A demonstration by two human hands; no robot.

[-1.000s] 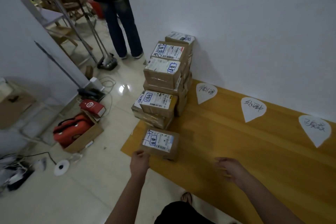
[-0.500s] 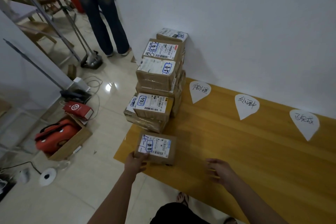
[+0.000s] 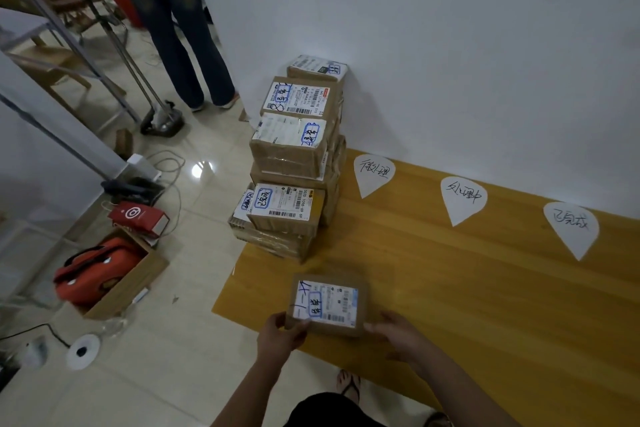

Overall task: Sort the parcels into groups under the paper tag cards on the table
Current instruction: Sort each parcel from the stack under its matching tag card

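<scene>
Parcel (image 3: 327, 305) at six o'clock, pickup step: left hand (image 3: 280, 334) pinches its corner; right hand (image 3: 398, 336) touching, hold unclear. Next: lift toward matching tag cards (image 3: 464, 198), one o'clock.

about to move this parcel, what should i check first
1. Grip of left hand on parcel, near left corner: ok.
2. Grip of right hand at near right corner: cannot tell.
3. The label faces up: ok.
4. Three cards lie uncovered on table: ok.
5. Which card matches the label: cannot tell, writing blurred.
6. Parcel apart from stack: ok.
</scene>
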